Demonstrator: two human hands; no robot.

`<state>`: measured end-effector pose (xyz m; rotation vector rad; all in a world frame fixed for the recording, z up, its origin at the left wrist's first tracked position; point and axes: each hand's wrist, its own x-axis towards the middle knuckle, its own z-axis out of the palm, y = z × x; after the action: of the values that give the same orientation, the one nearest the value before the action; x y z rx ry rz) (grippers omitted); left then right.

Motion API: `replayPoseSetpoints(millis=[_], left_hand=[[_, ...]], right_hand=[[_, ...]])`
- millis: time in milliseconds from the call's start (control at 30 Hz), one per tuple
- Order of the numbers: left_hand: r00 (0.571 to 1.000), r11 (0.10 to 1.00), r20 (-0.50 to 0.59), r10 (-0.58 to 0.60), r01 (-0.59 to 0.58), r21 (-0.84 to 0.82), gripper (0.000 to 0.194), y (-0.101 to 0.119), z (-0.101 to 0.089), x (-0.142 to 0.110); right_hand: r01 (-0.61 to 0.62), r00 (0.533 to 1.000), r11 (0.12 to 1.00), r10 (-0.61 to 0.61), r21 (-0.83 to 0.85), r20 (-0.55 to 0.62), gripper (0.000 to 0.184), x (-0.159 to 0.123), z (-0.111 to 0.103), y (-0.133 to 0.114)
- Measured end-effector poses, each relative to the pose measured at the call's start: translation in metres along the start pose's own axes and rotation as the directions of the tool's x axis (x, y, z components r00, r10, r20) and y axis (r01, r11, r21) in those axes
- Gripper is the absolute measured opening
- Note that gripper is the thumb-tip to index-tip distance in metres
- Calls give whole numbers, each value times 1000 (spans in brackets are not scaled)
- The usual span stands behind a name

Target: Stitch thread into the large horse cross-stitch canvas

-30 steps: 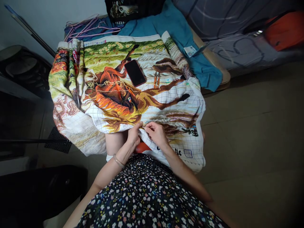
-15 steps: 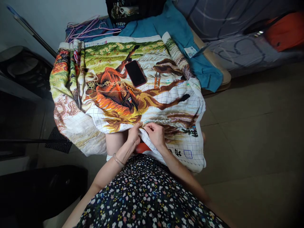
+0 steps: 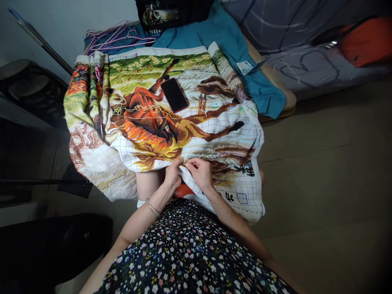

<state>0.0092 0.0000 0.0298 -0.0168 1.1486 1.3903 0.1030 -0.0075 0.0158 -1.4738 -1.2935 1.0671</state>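
Note:
A large cross-stitch cloth (image 3: 196, 139) with a horse picture and a blue grid spreads over my lap and the bench. My left hand (image 3: 173, 173) grips its near edge, thumb on top, fingers underneath. Close beside it, my right hand (image 3: 200, 173) is closed in a pinch at the cloth's surface; whatever its fingertips hold is too small to make out. On the cloth lie a dark phone (image 3: 174, 95), orange-handled thread snips (image 3: 202, 104), a tangle of pale yellow thread (image 3: 134, 109) and a small threaded piece (image 3: 167, 129).
Pink hangers (image 3: 122, 38) and a black bag (image 3: 174, 15) rest at the back on a teal cloth (image 3: 226, 30). Rolled ends of the cross-stitch flank the middle. An orange bag (image 3: 366, 43) sits at the right. A dark seat-like shape (image 3: 55, 245) stands at lower left.
Both hands stay at the same spot on the cloth's near edge. The view shifts very slightly; nothing else visibly differs.

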Motion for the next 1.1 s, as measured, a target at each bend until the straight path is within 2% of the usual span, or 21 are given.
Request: replayPoseSetpoints(millis=[233, 400, 567, 800, 900, 1000, 1100], left_hand=[[1000, 1000, 8, 4, -4, -5, 20, 1, 1, -2], [1000, 1000, -11, -6, 6, 4, 17, 0, 0, 0], [1000, 1000, 5, 3, -3, 2, 15, -1, -1, 2], [1000, 1000, 9, -15, 15, -1, 15, 0, -1, 1], [999, 1000, 27, -22, 22, -4, 17, 0, -2, 1], [998, 999, 54, -35, 35, -2, 17, -2, -4, 2], [994, 999, 102, -35, 38, -20, 20, -4, -7, 2]], right_hand=[[37, 999, 999, -37, -25, 16, 17, -1, -2, 0], [89, 995, 994, -91, -56, -40, 17, -4, 1, -1], [66, 995, 998, -67, -9, -76, 16, -4, 5, -2], [69, 997, 998, -69, -3, -43, 17, -4, 1, -2], [39, 998, 999, -39, 19, -39, 16, -4, 2, -2], [-45, 997, 995, 50, 92, -53, 15, -2, 2, -5], [-95, 993, 987, 102, 133, -52, 23, 4, -1, -11]])
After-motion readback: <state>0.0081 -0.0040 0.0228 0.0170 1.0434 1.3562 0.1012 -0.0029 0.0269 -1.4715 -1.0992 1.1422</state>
